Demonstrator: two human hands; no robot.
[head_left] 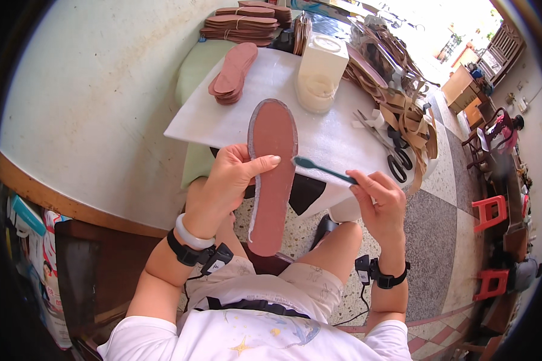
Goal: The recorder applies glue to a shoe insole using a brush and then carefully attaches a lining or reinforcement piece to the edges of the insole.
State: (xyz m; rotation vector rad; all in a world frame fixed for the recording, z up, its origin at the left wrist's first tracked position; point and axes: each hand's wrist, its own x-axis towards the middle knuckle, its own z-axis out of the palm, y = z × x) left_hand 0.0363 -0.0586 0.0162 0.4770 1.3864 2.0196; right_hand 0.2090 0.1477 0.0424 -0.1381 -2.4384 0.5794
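A reddish-brown shoe insole (274,204) is held upright over my lap, with a greyish-white coating along parts of its edge. My left hand (226,183) grips it at its left side, thumb flat on the face and the other fingers behind it, mostly hidden. A dark green toothbrush-like brush (322,169) is pinched by its handle end in my right hand (379,198). The brush's head touches or nearly touches the insole's right edge, near the middle. Beyond them, on the white-covered table, stands a cut-open white plastic jug (322,72) with pale, milky contents.
A small pile of insoles (233,72) lies at the table's left, with bundled stacks of insoles (241,27) behind. Black-handled scissors (397,157) rest at the right edge beside heaped tan strips (412,114). Red stools (489,213) stand on the floor at right; a wall (102,90) bounds the left.
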